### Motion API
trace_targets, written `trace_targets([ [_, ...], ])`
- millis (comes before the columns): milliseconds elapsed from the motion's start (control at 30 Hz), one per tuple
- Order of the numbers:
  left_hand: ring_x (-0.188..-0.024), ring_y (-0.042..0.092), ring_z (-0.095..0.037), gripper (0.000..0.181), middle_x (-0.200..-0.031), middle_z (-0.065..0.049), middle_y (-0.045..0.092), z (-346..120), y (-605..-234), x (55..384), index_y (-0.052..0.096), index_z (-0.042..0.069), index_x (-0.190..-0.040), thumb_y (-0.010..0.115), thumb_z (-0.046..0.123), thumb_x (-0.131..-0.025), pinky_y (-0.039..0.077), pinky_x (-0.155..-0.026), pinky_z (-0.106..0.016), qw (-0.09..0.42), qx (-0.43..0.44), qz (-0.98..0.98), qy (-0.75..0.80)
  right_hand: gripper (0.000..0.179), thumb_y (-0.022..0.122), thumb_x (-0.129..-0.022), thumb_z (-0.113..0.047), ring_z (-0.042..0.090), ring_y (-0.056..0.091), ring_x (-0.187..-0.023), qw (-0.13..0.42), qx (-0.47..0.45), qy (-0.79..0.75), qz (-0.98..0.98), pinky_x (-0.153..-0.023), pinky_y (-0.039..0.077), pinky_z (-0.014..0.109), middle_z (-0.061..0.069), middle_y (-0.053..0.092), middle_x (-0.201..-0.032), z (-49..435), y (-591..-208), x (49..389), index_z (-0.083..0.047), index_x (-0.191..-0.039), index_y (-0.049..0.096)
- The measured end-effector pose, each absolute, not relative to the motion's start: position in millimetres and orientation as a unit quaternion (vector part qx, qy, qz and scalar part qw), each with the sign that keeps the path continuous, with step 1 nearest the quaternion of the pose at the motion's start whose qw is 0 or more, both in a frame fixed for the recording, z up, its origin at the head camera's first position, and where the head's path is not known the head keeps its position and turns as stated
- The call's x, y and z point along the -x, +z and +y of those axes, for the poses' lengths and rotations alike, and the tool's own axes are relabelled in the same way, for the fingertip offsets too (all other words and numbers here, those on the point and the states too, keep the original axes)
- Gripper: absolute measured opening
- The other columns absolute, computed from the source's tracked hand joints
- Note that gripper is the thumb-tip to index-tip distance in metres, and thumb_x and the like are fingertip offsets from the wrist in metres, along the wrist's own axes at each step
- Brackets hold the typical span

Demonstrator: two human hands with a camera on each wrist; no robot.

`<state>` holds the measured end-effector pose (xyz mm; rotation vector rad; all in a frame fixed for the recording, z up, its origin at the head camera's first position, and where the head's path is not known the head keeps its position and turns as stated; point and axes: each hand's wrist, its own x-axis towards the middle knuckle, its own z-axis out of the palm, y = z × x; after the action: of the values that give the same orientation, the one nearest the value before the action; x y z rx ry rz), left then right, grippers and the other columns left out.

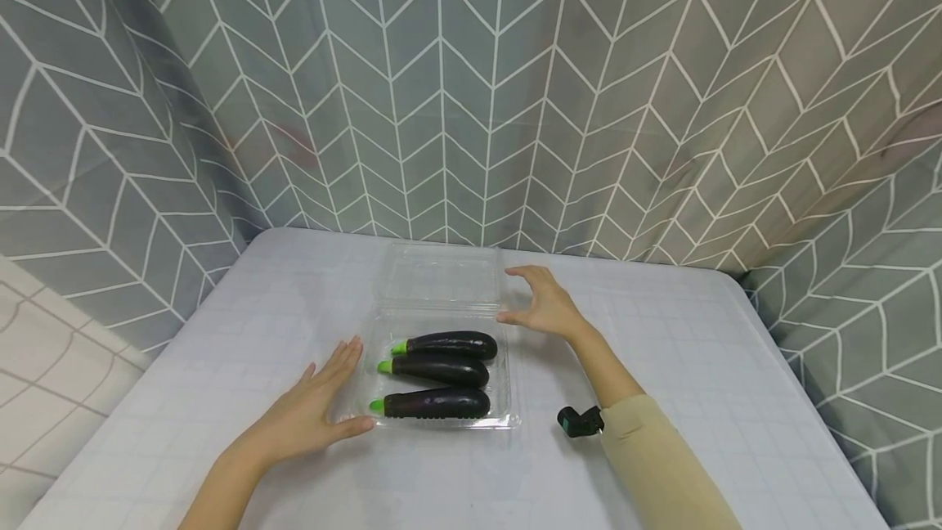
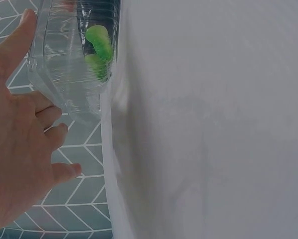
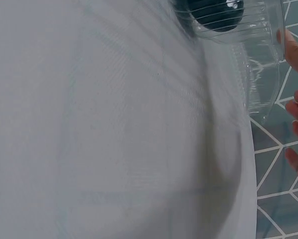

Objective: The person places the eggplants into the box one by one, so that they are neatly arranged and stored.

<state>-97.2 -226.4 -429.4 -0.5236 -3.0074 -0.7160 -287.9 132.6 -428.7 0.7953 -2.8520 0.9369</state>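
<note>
A clear plastic clamshell box (image 1: 504,387) lies on the table with its lid (image 1: 441,275) folded back, away from me. Inside are three dark eggplants (image 1: 437,404) side by side, their green stem ends (image 2: 100,45) pointing left. My left hand (image 1: 312,407) is at the box's left side, fingers extended, thumb by the front left corner. At the right, my right hand (image 1: 545,305) is beside the lid and hinge, thumb and fingers spread apart. In the right wrist view its fingertips (image 3: 291,47) are right at the clear plastic edge.
A white cloth (image 1: 309,285) covers the table. Grey curtains with a white chevron pattern (image 1: 471,105) hang behind and at the sides. A small black device (image 1: 580,421) is at the right sleeve's cuff. White tiles (image 1: 51,375) show at the far left.
</note>
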Motion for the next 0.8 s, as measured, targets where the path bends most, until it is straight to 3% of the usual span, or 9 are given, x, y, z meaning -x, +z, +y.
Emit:
trace_targets([
  [233,-0.142,0.020,-0.040,0.104,-0.157,-0.019,0.021,-226.8,-427.7,96.0,0.021,0.001,-0.152,0.067,0.061,-0.080,0.018,-0.108,-0.067,0.002,0.165,-0.959,-0.229,0.088,0.080,-0.073,-0.046,0.031,0.033,-0.135,-0.026,-0.263,0.308,-0.914,-0.109,0.031,0.050,0.014,0.041,-0.144,133.2,-431.0,294.9,-0.007,-0.143,0.043],
  [500,-0.143,0.019,-0.039,0.104,-0.157,-0.018,0.020,-226.5,-428.1,96.5,0.021,0.003,-0.153,0.067,0.060,-0.080,0.017,-0.109,-0.066,-0.003,0.158,-0.958,-0.238,0.095,0.078,-0.076,-0.047,0.035,0.032,-0.136,-0.120,-0.262,0.341,-0.895,-0.112,0.027,0.050,0.017,0.043,-0.144,135.8,-432.7,307.4,0.003,-0.144,0.036],
  [667,-0.142,0.020,-0.039,0.104,-0.157,-0.018,0.020,-225.6,-427.2,96.4,0.021,0.003,-0.153,0.068,0.060,-0.080,0.016,-0.109,-0.065,-0.006,0.157,-0.957,-0.244,0.096,0.078,-0.078,-0.044,0.035,0.031,-0.139,-0.185,-0.256,0.363,-0.877,-0.113,0.026,0.049,0.019,0.039,-0.148,136.4,-432.0,312.0,0.003,-0.147,0.031],
  [800,-0.142,0.020,-0.039,0.103,-0.157,-0.018,0.020,-225.5,-427.9,96.7,0.022,0.002,-0.152,0.068,0.060,-0.080,0.017,-0.109,-0.065,-0.005,0.160,-0.957,-0.244,0.095,0.080,-0.078,-0.035,0.035,0.028,-0.140,-0.198,-0.255,0.397,-0.859,-0.113,0.026,0.050,0.018,0.035,-0.150,136.1,-434.2,313.2,0.000,-0.149,0.027],
])
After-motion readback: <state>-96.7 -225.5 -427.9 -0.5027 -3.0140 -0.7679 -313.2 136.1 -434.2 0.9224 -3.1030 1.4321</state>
